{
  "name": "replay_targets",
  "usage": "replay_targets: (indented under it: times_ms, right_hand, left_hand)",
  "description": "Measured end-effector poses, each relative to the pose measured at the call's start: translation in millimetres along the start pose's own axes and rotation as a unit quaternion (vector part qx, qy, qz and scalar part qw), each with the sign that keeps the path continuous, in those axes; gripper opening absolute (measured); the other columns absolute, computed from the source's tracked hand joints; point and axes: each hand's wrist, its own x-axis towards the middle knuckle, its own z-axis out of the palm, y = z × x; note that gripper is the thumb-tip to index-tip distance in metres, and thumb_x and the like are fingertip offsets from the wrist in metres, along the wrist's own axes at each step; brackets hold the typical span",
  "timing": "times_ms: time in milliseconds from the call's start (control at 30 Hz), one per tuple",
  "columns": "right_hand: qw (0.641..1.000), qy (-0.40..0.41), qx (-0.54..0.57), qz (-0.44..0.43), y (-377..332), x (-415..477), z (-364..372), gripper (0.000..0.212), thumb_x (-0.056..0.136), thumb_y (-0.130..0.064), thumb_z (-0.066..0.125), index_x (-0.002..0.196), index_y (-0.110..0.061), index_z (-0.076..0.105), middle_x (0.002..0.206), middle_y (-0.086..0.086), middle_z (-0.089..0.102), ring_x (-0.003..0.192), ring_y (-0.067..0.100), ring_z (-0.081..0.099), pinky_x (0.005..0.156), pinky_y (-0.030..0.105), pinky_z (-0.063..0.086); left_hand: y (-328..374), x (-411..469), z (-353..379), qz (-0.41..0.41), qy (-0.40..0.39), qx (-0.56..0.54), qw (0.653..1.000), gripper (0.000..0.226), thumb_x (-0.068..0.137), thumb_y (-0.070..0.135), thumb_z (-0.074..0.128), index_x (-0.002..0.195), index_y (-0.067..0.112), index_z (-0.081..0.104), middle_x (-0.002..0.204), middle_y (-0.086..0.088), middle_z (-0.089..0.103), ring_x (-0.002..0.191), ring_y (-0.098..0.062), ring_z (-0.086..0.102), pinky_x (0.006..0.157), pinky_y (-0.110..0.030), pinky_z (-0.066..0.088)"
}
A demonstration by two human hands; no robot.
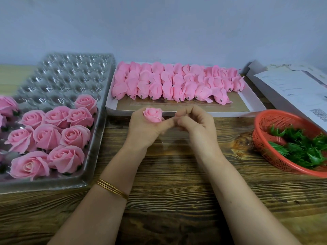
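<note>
Left of frame: clear tray (70,75) part-filled with finished roses (47,137). Right edge: red basket (261,138) of green leaves (300,147), nearer the right hand (196,121), fingers (191,112) curled, perhaps pinching something small. Centre: left hand (145,128) gripping rose bud (153,114), upright, just left of the right fingertips.

Table (177,174): dark wood, rough grain, matt.
Tray (70,71): thin clear plastic, glossy, with shining dimples.
Held rose (153,114): pink, matt, soft-looking petals.
Box (254,103): white cardboard, brown matt floor.
Basket (265,124): orange plastic mesh, slightly shiny.
Leaves (300,149): green, plastic-looking, a little glossy.
Bangles (113,189): gold-coloured metal, polished.
Papers (292,89): white, matt.
</note>
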Motion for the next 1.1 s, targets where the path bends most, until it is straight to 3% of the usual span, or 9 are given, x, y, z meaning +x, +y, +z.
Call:
replay_targets:
  times_ms: [167, 267, 367, 600, 700, 833, 900, 1000, 1100]
  right_hand:
    - [0.989, -0.082, -0.122, -0.006, 9, -7, 11, 0.027, 0.065, -0.007, 0.075, 0.085, -0.018, 0.062, 0.074, -0.009, 0.061, 0.065, 0.007, 0.055, 0.064, 0.023, 0.049]
    - [0.98, -0.073, -0.174, -0.055, 16, -12, 20, 0.044, 0.068, -0.013, 0.081, 0.091, -0.041, 0.056, 0.07, -0.015, 0.059, 0.067, 0.005, 0.059, 0.062, 0.019, 0.051]
    - [0.98, -0.043, -0.174, -0.084, 17, -13, 24, 0.047, 0.07, -0.013, 0.08, 0.093, -0.045, 0.056, 0.067, -0.016, 0.06, 0.066, 0.004, 0.059, 0.059, 0.009, 0.043]
    - [0.995, -0.063, -0.079, -0.024, 17, -8, 21, 0.028, 0.078, -0.004, 0.077, 0.08, -0.028, 0.062, 0.062, -0.011, 0.058, 0.06, 0.008, 0.056, 0.059, 0.024, 0.048]
    - [0.995, -0.1, 0.009, 0.012, 14, -7, 18, 0.02, 0.082, 0.0, 0.075, 0.085, -0.018, 0.067, 0.063, -0.011, 0.062, 0.064, 0.007, 0.056, 0.064, 0.019, 0.048]
    - [0.984, -0.138, 0.078, 0.086, 15, -6, 16, 0.009, 0.085, 0.002, 0.07, 0.093, -0.002, 0.069, 0.08, 0.017, 0.06, 0.076, 0.022, 0.053, 0.07, 0.027, 0.045]
    - [0.975, -0.152, 0.113, 0.115, 16, -6, 15, 0.009, 0.083, 0.002, 0.069, 0.09, -0.003, 0.069, 0.08, 0.017, 0.058, 0.075, 0.022, 0.052, 0.068, 0.026, 0.046]
    - [0.986, -0.124, 0.068, 0.093, 17, -6, 15, 0.022, 0.077, -0.003, 0.077, 0.097, -0.007, 0.07, 0.08, 0.014, 0.066, 0.076, 0.016, 0.061, 0.071, 0.025, 0.052]
    - [0.997, -0.06, -0.026, 0.037, 21, -8, 20, 0.039, 0.07, -0.01, 0.086, 0.103, -0.012, 0.066, 0.082, 0.003, 0.072, 0.07, 0.011, 0.064, 0.069, 0.026, 0.054]
  left_hand:
    - [3, 1, 4, -0.067, 0.009, -0.187, 0.98, 0.043, 0.043, 0.027, 0.087, 0.073, 0.008, 0.062, 0.064, -0.005, 0.065, 0.063, -0.019, 0.063, 0.065, -0.03, 0.055]
    - [4, -1, 8, -0.085, 0.005, -0.201, 0.976, 0.032, 0.056, 0.02, 0.085, 0.069, 0.011, 0.057, 0.052, 0.002, 0.059, 0.048, -0.012, 0.056, 0.048, -0.021, 0.049]
    - [4, -2, 10, -0.075, -0.014, -0.208, 0.975, 0.028, 0.061, 0.018, 0.081, 0.071, 0.009, 0.056, 0.051, 0.003, 0.057, 0.048, -0.011, 0.053, 0.046, -0.019, 0.047]
    - [6, 1, -1, -0.066, -0.105, -0.216, 0.968, 0.035, 0.056, 0.026, 0.08, 0.078, 0.006, 0.063, 0.071, -0.007, 0.061, 0.069, -0.019, 0.06, 0.066, -0.029, 0.053]
    - [7, 2, -7, -0.081, -0.134, -0.235, 0.959, 0.034, 0.066, 0.024, 0.076, 0.09, 0.002, 0.066, 0.081, -0.01, 0.067, 0.077, -0.021, 0.066, 0.078, -0.034, 0.057]
    - [10, 2, -11, -0.1, -0.153, -0.209, 0.961, 0.055, 0.065, 0.03, 0.084, 0.104, -0.003, 0.065, 0.09, -0.015, 0.064, 0.085, -0.026, 0.064, 0.074, -0.036, 0.052]
    - [10, 1, -11, -0.102, -0.155, -0.193, 0.963, 0.047, 0.065, 0.031, 0.084, 0.098, 0.0, 0.071, 0.089, -0.016, 0.065, 0.085, -0.027, 0.063, 0.073, -0.036, 0.049]
    - [12, 0, -8, -0.098, -0.143, -0.196, 0.965, 0.02, 0.072, 0.026, 0.075, 0.084, 0.012, 0.079, 0.092, -0.015, 0.071, 0.081, -0.022, 0.068, 0.071, -0.033, 0.056]
    - [13, -2, -2, -0.1, -0.116, -0.212, 0.965, 0.015, 0.078, 0.021, 0.072, 0.084, 0.008, 0.076, 0.086, -0.014, 0.069, 0.077, -0.019, 0.068, 0.068, -0.027, 0.059]
